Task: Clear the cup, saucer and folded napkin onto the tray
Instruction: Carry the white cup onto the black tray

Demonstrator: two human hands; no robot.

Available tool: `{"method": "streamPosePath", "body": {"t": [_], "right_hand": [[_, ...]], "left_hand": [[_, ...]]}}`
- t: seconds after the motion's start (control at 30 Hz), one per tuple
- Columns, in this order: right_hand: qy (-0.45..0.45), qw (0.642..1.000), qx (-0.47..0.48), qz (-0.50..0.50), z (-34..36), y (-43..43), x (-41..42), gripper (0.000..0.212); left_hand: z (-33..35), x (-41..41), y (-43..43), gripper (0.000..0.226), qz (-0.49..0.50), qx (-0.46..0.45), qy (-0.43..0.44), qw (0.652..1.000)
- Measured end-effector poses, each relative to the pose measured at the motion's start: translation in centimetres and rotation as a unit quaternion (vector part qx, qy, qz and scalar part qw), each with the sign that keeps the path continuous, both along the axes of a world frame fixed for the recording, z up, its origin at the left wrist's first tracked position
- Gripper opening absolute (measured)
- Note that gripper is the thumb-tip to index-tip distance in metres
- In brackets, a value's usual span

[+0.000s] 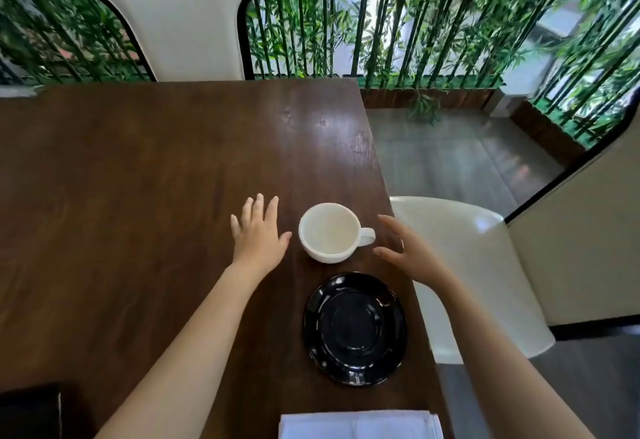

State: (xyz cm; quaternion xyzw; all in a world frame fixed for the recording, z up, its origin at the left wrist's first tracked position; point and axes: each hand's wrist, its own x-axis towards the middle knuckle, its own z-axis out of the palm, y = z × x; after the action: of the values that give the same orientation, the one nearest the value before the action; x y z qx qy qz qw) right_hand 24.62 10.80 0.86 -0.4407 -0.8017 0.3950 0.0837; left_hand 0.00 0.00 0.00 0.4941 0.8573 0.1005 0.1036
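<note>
A dark brown wooden worktop [145,196] with a glossy, streaked surface fills most of the view, its right edge running beside a grey floor [443,161]. A cream chair [478,265] with a black-edged back stands just beside that edge, and another cream chair back [173,15] rises behind the far side. Green bamboo stalks [398,15] in a wooden planter [429,98] line the background.

A dark wooden table [138,178] bears a white cup [329,232], black saucer [355,329] and folded napkin [360,425].
</note>
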Motion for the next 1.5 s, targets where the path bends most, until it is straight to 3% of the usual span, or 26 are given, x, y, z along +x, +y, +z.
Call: {"method": "streamPosePath", "body": {"t": [0.13,0.3,0.43,0.53,0.67,1.03,1.5], "right_hand": [[0.005,1.0,0.009,0.02,-0.4,1.4,-0.8,0.061],[0.031,0.998,0.007,0.056,-1.5,2.6,-1.3,0.038],[0.059,0.997,-0.02,0.055,-2.3,2.8,-1.4,0.026],[0.087,0.994,-0.051,0.039,-2.5,2.8,-1.5,0.026],[0.112,0.99,-0.083,0.031,-2.5,2.8,-1.6,0.027],[0.215,0.96,-0.17,0.059,2.7,1.4,-2.9,0.024],[0.22,0.952,-0.132,0.167,13.3,-6.9,-9.3,0.014]], "left_hand": [[-0.3,0.2,0.9,0.088,-0.04,-0.002,-0.015,0.999],[-1.2,1.2,1.2,0.112,-0.099,-0.019,-0.219,0.97],[-1.8,1.7,0.9,0.115,-0.069,0.022,-0.35,0.934],[-1.8,2.1,0.4,0.103,-0.077,0.06,-0.406,0.909],[-1.5,2.9,-0.3,0.092,-0.054,0.087,-0.437,0.894],[3.1,2.1,-2.8,0.096,-0.041,0.134,-0.462,0.876],[12.6,-3.4,-13.6,0.09,-0.036,0.211,-0.433,0.876]]}}
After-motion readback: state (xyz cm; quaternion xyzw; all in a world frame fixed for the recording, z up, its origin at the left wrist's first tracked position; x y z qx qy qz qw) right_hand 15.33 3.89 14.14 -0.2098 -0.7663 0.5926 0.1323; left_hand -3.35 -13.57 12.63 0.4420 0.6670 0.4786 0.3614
